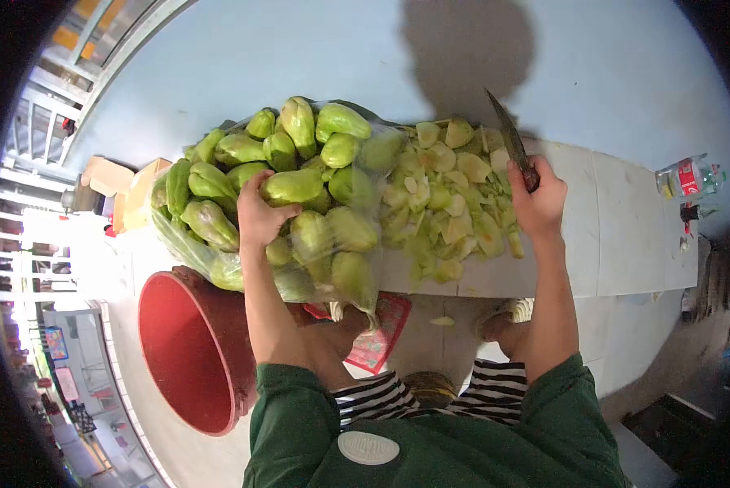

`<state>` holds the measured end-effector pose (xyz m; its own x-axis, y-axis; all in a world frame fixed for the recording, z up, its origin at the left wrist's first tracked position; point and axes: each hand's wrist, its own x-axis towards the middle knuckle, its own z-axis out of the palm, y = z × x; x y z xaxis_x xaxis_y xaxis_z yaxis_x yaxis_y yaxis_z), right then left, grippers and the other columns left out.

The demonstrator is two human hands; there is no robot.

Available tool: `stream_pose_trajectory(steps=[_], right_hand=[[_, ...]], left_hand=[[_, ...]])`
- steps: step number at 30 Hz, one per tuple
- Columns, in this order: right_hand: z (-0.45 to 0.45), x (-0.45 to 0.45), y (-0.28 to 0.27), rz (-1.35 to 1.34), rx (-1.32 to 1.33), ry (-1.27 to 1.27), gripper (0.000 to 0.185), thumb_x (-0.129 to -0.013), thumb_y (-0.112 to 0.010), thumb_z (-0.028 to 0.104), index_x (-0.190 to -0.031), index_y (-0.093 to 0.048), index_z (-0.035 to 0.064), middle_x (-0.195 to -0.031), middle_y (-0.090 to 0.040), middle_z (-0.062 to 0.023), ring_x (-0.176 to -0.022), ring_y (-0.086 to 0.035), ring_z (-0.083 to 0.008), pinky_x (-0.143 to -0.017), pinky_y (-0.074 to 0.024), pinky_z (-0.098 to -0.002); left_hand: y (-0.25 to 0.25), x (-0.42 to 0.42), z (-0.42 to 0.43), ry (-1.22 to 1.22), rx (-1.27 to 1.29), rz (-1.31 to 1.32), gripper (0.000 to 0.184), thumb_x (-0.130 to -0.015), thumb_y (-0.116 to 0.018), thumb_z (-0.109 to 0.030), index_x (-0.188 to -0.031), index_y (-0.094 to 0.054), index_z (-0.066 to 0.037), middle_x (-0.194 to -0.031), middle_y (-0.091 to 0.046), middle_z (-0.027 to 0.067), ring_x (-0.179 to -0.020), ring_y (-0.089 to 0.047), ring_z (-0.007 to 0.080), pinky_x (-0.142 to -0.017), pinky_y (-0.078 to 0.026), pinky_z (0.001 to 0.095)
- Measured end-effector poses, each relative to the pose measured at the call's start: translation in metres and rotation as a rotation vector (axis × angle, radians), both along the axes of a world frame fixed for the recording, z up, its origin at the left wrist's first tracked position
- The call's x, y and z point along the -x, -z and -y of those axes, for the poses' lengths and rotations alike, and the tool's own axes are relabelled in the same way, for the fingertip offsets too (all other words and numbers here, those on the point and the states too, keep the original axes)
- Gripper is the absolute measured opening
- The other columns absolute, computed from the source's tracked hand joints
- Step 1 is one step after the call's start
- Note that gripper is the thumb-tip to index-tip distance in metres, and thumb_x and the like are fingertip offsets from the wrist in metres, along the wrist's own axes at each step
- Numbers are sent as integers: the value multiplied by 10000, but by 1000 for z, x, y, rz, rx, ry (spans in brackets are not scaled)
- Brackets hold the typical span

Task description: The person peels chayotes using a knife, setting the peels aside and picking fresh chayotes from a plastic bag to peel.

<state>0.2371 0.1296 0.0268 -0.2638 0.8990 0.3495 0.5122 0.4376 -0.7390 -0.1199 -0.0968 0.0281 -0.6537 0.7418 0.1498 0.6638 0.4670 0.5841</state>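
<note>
My left hand (262,213) reaches onto a heap of green chayotes, its fingers and thumb around the near end of one chayote (293,187). That chayote lies among several others in a large clear plastic bag (210,264), whose side partly covers the ones at the right. In my right hand (540,199) is a knife (511,134), its dark blade pointing up and away from me. Just left of that hand, a pile of pale green cut chayote pieces (454,191) spreads over the tiled ledge (576,244).
A red bucket (194,350) stands tipped toward the left, below the bag. Cardboard boxes (133,183) sit at the far left. On the ledge's right end lies a plastic bottle (690,176). A blue wall (316,49) rises behind. A red patterned cloth or bag (381,333) lies near my feet.
</note>
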Motion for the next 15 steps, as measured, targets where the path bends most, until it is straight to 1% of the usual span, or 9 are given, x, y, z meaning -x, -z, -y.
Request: stream_pose_trajectory(steps=[1,2,3,5,6,9,10,13,15], right_hand=[[3,1,0,-14,-17,3,229,-870,-664,216,-809,-580,12,-521,-415,-9,-499,-324,-87,-462,-317,-271],[5,3,0,-22,-17,8,229,-870,-664,216,-809,-580,12,-521,-415,-9,-499,-324,-87,-462,-317,-271],[6,6,-2,-51,-41,-8,223,-869,-664,218,-830,-584,13,-531,-446,-20,-489,-353,-103,-467,-337,-282],[9,11,0,-82,-68,-29,220,-867,-665,221,-851,-588,15,-542,-477,-30,-479,-381,-119,-471,-356,-293],[11,13,10,11,-106,-52,213,-861,-666,219,-883,-595,19,-588,-537,-53,-492,-460,-158,-490,-393,-313],[28,24,27,91,-147,-200,234,-829,-683,212,-959,-605,34,-697,-630,-99,-585,-595,-243,-542,-458,-357],[36,28,27,77,-144,-325,273,-803,-699,207,-1004,-608,45,-760,-663,-122,-664,-652,-289,-575,-487,-380],[52,33,18,99,-266,-476,373,-716,-734,156,-1051,-607,55,-848,-676,-135,-769,-665,-308,-620,-514,-389],[53,35,17,40,-313,-505,430,-665,-742,135,-1064,-602,58,-857,-673,-128,-765,-658,-309,-620,-516,-391]], left_hand=[[-3,0,2,-2,-155,152,618,-539,-829,-119,-1085,-576,23,-1096,-581,160,-955,-621,290,-852,-498,390],[0,9,5,-16,-180,339,761,-590,-845,-162,-1231,-482,31,-1155,-574,163,-1023,-602,281,-757,-563,404],[-10,2,4,-13,-182,330,761,-590,-845,-162,-1231,-482,31,-1155,-574,163,-1023,-602,281,-757,-563,404],[-31,-29,0,27,-570,973,823,-601,-843,-198,-1282,-424,-1,-1140,-564,173,-1022,-608,311,-760,-583,441],[-18,-32,-2,18,-638,1082,958,-614,-841,-206,-1387,-303,-28,-1183,-544,183,-1066,-584,333,-721,-604,462],[3,-63,-30,-5,-693,1306,925,-622,-820,-83,-1403,-327,-29,-1204,-552,168,-1073,-585,303,-870,-549,441],[8,-71,-39,34,-656,1277,894,-623,-814,-61,-1390,-358,-26,-1177,-576,150,-1054,-597,291,-883,-533,415],[8,-98,-63,126,-528,1115,800,-615,-806,-45,-1333,-453,-10,-1091,-632,101,-988,-618,226,-873,-499,334],[-2,-114,-69,319,-378,591,731,-592,-802,-43,-1260,-510,13,-1086,-631,93,-964,-608,181,-888,-481,316]])
